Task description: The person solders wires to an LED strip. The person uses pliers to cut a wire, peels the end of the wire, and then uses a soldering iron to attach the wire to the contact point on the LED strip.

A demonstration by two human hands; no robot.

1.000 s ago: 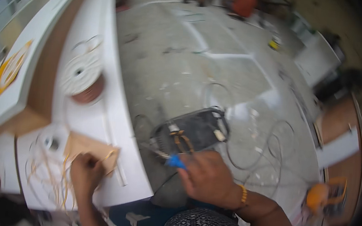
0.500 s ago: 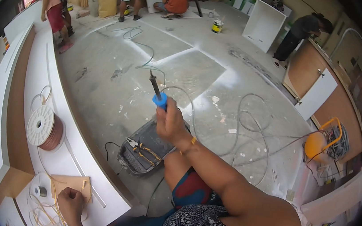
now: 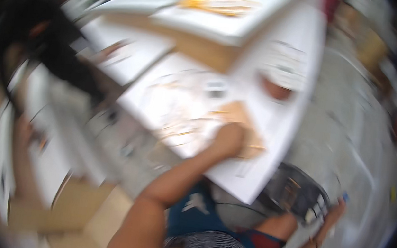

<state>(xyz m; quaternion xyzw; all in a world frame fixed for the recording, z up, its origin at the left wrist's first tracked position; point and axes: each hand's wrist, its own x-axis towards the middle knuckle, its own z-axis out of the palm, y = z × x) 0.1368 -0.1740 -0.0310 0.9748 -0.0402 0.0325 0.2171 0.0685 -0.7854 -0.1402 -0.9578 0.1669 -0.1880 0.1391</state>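
The view is smeared by motion. My left hand [image 3: 230, 140] rests closed on a small wooden board [image 3: 254, 139] on the white tabletop [image 3: 245, 185]; what its fingers hold, if anything, is hidden. At the lower right, away from the table, my right hand [image 3: 332, 218] grips a soldering iron [image 3: 345, 195], of which only the blue handle shows, blurred. Loose pale wire [image 3: 176, 103] lies in a tangle left of the board. Beyond the board are a small spool [image 3: 215, 87] and a large white spool [image 3: 284, 67] wound with reddish-brown wire.
Below the table's right edge, a dark open tool case [image 3: 316, 189] with pliers [image 3: 291, 188] sits on the grey floor. A yellow item [image 3: 217, 3] lies on the raised white panel. Someone in dark clothes [image 3: 46, 43] bends over at left. Tan panels [image 3: 71, 207] stand at lower left.
My view has swung left, so the table now fills the middle. The soldering iron, earlier raised upright before me, now appears at the lower right. My left hand stays at the board.
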